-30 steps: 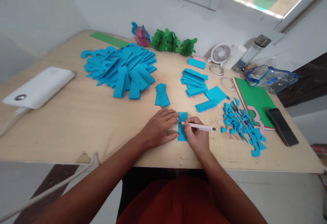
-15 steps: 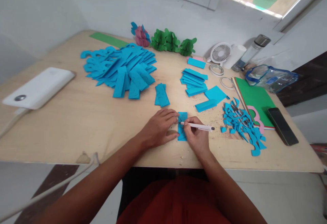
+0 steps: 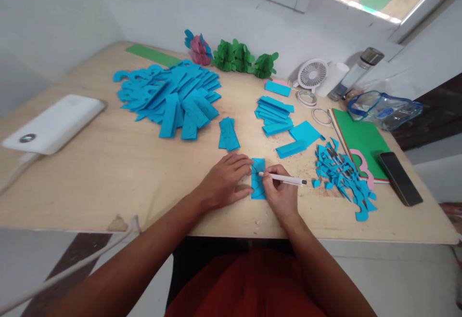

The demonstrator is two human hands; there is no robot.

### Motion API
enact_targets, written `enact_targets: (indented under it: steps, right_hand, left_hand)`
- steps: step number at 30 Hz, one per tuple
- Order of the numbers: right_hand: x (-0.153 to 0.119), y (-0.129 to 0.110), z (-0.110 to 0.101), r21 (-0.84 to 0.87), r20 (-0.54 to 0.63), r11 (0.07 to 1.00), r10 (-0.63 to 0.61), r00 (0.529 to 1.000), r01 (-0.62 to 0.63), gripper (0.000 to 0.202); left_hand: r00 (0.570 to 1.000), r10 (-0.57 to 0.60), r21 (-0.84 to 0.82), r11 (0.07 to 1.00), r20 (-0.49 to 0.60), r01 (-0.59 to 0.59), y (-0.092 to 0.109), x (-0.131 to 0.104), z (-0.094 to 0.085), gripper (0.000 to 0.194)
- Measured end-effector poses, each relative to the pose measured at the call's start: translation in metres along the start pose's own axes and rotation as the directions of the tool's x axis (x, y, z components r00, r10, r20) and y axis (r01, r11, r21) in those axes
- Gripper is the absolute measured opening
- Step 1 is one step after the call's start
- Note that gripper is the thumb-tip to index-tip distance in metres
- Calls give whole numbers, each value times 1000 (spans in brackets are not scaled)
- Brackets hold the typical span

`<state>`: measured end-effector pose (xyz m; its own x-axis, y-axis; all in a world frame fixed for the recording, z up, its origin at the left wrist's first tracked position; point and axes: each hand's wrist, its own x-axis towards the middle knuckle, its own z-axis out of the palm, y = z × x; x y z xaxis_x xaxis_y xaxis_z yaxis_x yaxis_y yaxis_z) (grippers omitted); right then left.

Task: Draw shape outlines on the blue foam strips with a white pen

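The pen (image 3: 285, 179) had moved slightly to the right across the strip (image 3: 257, 184) since the earlier frame, and the right hand (image 3: 283, 197) had shifted with it. The strip lay upright in the frame, just right of the lower centre, with curved dark lines on its face. The right fingers were closed around the pen near its tip; whether the tip pressed on the paper could not be told. The left hand (image 3: 225, 179) lay flat and open, its fingertips at the strip's left edge. To mark it well, the person would have needed to keep that edge steady, guide the pen lightly in smooth curves and keep the left fingertips out of its way. Otherwise little differed: the left hand held its place, and the pile (image 3: 180, 95) at upper left, the small stack (image 3: 229, 135) near the centre and the scraps (image 3: 339, 172) at right looked unchanged.
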<state>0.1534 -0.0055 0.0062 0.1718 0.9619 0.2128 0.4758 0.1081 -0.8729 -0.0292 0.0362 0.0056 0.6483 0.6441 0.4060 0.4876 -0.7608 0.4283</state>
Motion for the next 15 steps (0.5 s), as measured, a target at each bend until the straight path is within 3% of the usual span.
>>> enact_targets:
  steps: [15]
  right_hand:
    - [0,1,0,-34,-18,999,-6,1000,6,8]
  left_hand:
    - [1000,9,6,1000,-10,-9,0,1,1,29]
